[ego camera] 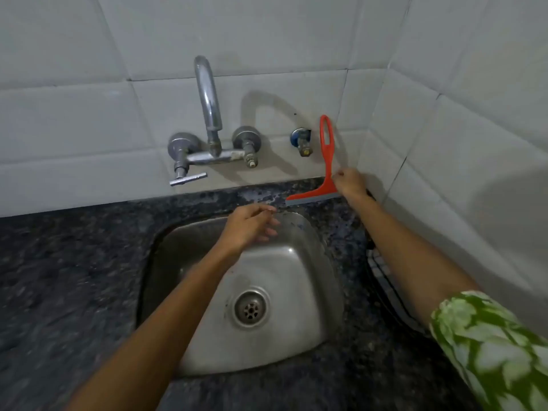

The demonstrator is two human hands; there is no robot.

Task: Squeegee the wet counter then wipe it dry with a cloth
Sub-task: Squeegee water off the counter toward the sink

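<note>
A red squeegee with a grey rubber blade stands upright against the tiled back wall, its blade resting on the dark speckled counter behind the sink. My right hand is closed on the blade's right end and the lower handle. My left hand hovers over the sink's back rim with loosely curled fingers and nothing in it. Wet, shiny patches show on the counter strip behind the sink. A checked cloth lies along the right wall, mostly hidden by my right forearm.
A steel sink with a round drain sits in the counter. A chrome tap with two valves juts from the back wall, and a small brass valve sits left of the squeegee handle. White tiled walls close the back and right.
</note>
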